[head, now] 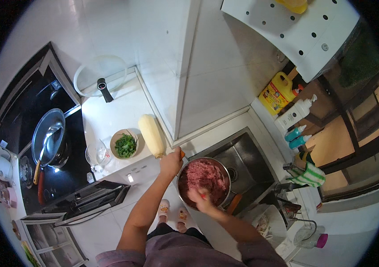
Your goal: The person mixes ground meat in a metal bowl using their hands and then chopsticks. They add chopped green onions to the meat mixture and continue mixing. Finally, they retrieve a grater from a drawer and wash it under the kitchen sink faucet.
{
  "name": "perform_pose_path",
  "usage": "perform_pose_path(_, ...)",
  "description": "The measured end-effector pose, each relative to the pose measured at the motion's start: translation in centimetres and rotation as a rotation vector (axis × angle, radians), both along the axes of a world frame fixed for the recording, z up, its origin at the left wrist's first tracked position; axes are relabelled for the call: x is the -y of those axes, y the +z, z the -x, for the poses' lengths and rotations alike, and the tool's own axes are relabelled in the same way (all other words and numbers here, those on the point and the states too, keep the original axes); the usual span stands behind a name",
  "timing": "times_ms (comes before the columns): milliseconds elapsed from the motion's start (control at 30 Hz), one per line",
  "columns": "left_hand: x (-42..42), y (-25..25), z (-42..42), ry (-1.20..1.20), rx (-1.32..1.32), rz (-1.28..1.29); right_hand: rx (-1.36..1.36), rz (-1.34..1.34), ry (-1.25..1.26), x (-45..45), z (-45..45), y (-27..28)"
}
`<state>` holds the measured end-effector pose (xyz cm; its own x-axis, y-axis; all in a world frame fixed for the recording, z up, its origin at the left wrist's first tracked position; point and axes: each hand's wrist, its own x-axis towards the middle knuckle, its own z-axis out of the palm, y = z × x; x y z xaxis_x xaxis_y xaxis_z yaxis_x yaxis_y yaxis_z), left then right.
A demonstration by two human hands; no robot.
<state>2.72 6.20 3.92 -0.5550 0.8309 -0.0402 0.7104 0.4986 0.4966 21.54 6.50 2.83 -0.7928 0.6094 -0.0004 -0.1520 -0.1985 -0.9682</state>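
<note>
A round metal pot point(228, 173) holds a mass of pink minced meat point(206, 177) at the near edge of the sink. My left hand point(171, 162) is closed on the pot's handle, whose orange-brown end point(182, 154) shows past my fingers. Over the lower part of the meat, my right hand point(201, 199) is closed and blurred, with a small bit of red showing at its fingers; the rest of what it grips is hidden. Another brown handle point(234, 204) sticks out at the pot's lower right. A peeled pale root vegetable point(151, 135) lies on the counter beyond my left hand.
Left of the vegetable stand a bowl of chopped greens point(125, 146) and a clear glass bowl point(97, 155). A wok point(47, 137) with a ladle sits on the black cooktop point(76, 133). The sink point(252, 160) lies right of the pot, with soap bottles point(294, 115) behind it.
</note>
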Motion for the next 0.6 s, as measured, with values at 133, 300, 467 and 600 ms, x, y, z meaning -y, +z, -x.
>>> perform_pose_path(133,0.4,0.3,0.1,-0.013,0.009,-0.022,0.047,-0.234,-0.205,-7.0,4.8,-2.0)
perform_pose_path(300,0.4,0.5,-0.1,0.019,0.019,0.019,0.317,-0.044,-0.19,-3.3,-3.6,1.4)
perform_pose_path(467,0.3,0.0,0.3,0.0,0.034,-0.011,0.088,-0.315,-0.254,-3.2,4.8,-3.6)
perform_pose_path(600,0.9,-0.5,0.5,0.049,0.013,-0.013,0.225,-0.097,-0.159,-5.9,0.2,6.9)
